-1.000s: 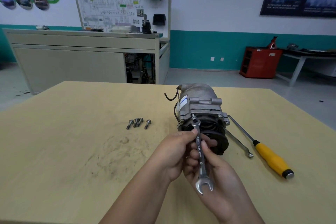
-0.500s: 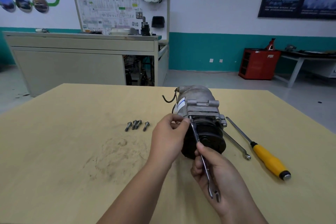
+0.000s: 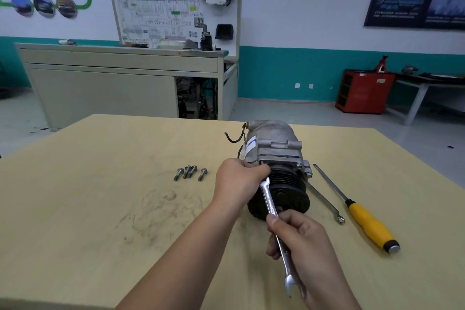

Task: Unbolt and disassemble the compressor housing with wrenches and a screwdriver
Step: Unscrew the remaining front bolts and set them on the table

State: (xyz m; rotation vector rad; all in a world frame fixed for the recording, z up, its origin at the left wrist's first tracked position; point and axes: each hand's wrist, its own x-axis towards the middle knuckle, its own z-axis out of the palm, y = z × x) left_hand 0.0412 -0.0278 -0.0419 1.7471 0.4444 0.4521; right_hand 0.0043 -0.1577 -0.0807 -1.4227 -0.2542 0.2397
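The grey compressor point(image 3: 274, 156) lies on the wooden table point(image 3: 100, 209) with its black pulley point(image 3: 286, 194) facing me. My left hand point(image 3: 237, 182) reaches to the left corner of the housing flange, its fingertips curled round a bolt point(image 3: 260, 162) there. My right hand point(image 3: 300, 238) grips the shaft of a steel combination wrench point(image 3: 270, 205). The ring end of the wrench sits in front of the pulley, just below my left thumb, and the open end sticks out below my right hand. Several removed bolts point(image 3: 190, 173) lie to the left.
A second wrench point(image 3: 325, 204) pokes out from under the compressor on the right. Beside it lies a yellow-handled screwdriver point(image 3: 368, 224). Beyond the table stand a grey training bench point(image 3: 120, 83) and a red cabinet point(image 3: 364, 90).
The wrench's ring end has come down off the flange bolt to in front of the pulley. My left hand left the wrench and moved up to the bolt. My right hand slid lower.
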